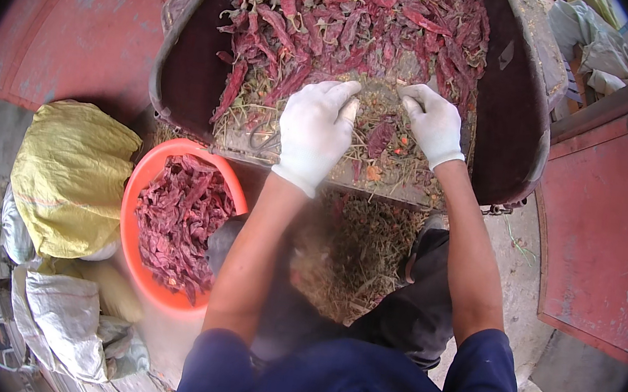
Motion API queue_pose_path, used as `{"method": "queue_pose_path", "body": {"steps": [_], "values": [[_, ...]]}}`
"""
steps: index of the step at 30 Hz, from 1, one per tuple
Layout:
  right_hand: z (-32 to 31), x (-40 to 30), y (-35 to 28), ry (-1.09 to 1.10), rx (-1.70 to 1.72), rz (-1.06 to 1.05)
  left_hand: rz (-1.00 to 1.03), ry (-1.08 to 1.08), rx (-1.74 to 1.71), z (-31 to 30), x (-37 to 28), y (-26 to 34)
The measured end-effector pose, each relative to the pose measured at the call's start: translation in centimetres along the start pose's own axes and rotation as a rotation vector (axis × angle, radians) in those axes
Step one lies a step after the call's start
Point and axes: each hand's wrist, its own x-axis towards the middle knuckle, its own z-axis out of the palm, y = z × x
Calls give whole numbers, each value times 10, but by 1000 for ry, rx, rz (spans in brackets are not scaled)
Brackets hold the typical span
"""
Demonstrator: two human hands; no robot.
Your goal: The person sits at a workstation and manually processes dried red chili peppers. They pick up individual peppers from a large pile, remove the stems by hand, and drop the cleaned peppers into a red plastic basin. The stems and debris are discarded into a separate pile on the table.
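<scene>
Both my hands wear white knit gloves and hover over the open end of a cart bed. My left hand (317, 129) has its fingers bent and thumb close to them; whether something small sits in them is hidden. To its right, my right hand (432, 123) is bent in a pinch, with a tiny pale bit at the fingertips that I cannot make out. Dried red chili peppers (357, 21) are heaped beyond the hands. Between the hands lie chaff, seeds and broken stems (378, 119), with one dark wrinkled pepper (381, 136) among them.
An orange plastic basin (130, 216) holding dried peppers (180, 221) stands at lower left. Beside it are a yellow woven sack (74, 180) and white sacks (65, 313). The cart's side walls (517, 120) flank the heap. Plant debris (365, 254) covers the ground between my legs.
</scene>
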Motion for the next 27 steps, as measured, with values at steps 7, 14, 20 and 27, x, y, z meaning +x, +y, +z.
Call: {"method": "queue_pose_path", "body": {"steps": [7,14,20,27], "values": [[-17,-11,-26,-384,-462,-157,-19,-32,27,-5,-4,-6],[-24,-12,-15,-408,-513,-58,0,-72,46,-4,-7,-7],[-29,-27,-38,-242,-238,-22,233,-39,32,2,-6,9],[-23,-39,-39,-294,-35,-52,112,-285,-4,17,-16,6]]}}
